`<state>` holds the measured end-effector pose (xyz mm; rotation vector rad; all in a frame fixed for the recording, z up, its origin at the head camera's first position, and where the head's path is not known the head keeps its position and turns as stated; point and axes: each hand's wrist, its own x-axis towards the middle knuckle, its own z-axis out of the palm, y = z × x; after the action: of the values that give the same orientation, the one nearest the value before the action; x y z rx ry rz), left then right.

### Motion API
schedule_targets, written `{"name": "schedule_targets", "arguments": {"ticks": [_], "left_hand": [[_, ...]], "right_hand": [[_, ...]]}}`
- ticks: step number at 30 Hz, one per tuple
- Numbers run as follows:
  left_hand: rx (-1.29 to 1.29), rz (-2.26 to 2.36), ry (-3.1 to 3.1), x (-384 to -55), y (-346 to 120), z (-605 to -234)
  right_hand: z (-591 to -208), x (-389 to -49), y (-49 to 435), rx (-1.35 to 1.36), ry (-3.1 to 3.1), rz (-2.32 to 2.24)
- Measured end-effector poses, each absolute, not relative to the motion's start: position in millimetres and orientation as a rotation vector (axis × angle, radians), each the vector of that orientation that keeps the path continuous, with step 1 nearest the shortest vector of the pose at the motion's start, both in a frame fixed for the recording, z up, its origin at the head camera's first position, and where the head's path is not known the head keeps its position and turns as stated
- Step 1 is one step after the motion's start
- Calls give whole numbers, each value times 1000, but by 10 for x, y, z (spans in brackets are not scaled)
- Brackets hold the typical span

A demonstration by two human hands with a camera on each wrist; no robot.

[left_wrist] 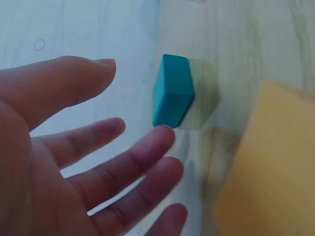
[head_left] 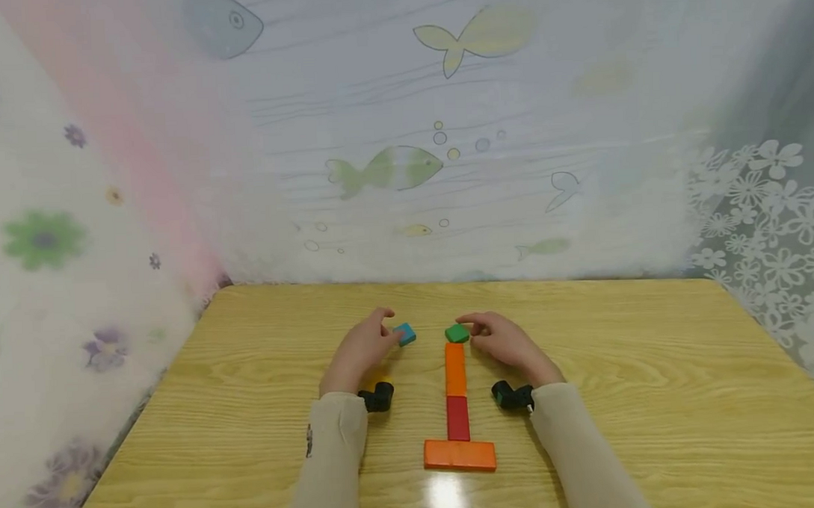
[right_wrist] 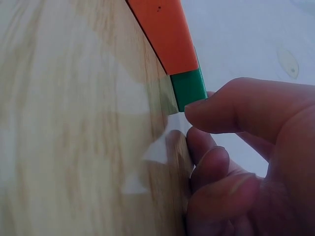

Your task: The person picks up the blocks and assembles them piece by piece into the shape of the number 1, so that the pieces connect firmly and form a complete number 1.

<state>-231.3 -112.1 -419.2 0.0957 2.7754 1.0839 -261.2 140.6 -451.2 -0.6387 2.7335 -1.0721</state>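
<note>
A small blue block (head_left: 405, 334) lies on the table near the fingertips of my left hand (head_left: 365, 347). In the left wrist view the fingers are spread and the thumb stands apart from the block. A fingertip comes close to its lower end; whether they touch I cannot tell. My right hand (head_left: 503, 340) pinches a small green block (right_wrist: 189, 89), with the thumb at its corner and the index finger behind it. That block lies at the far end of an upright orange block (head_left: 455, 370). A red block (head_left: 457, 418) and a crosswise orange block (head_left: 460, 455) continue the line nearer me.
A yellow block (left_wrist: 270, 172), blurred in the left wrist view, lies mostly hidden under the left wrist. Black wrist cameras hang below both sleeves. The wooden table (head_left: 654, 395) ends at a patterned curtain (head_left: 375, 98) at the back.
</note>
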Motion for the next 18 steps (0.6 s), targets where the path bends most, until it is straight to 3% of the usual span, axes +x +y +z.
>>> {"name": "schedule_targets", "arguments": {"ticks": [18], "left_hand": [[162, 885, 2881, -2301, -948, -4271]], "right_hand": [[-4512, -2620, 1408, -637, 2712, -1097]]}}
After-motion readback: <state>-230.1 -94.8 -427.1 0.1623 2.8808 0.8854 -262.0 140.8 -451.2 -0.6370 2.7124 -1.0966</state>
